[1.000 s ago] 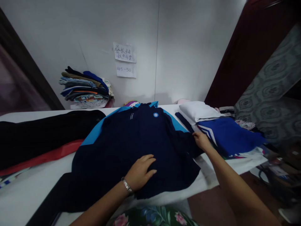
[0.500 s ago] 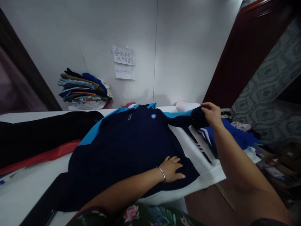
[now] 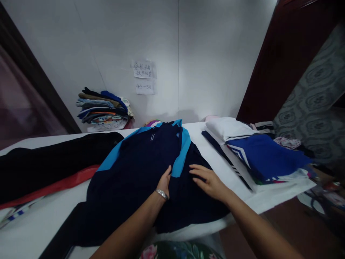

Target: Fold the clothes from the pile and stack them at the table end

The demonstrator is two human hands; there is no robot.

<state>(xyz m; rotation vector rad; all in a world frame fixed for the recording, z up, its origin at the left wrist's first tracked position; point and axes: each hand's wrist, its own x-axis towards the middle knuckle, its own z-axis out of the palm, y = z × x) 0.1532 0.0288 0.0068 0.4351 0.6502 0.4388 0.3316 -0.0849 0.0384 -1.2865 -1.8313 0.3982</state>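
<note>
A navy long-sleeved jacket with light-blue shoulder panels lies spread on the white table, its collar pointing to the wall. Its right-hand sleeve is folded inward over the front, with the blue stripe running toward me. My left hand, wearing a silver bracelet, rests on edge against the folded sleeve; its visible fingers are stretched out, the others hidden. On the other side of that sleeve, my right hand is over the jacket with its fingers apart. The left-hand sleeve stretches toward the table's front.
Black garments over a red one lie at the left. A stack of folded clothes stands by the wall under paper notes. White and blue folded clothes sit at the right, near the table edge.
My right hand has brought the outstretched sleeve inward onto the jacket's front and released it. My left hand has moved left from the lower hem to the folded sleeve. The view has shifted slightly.
</note>
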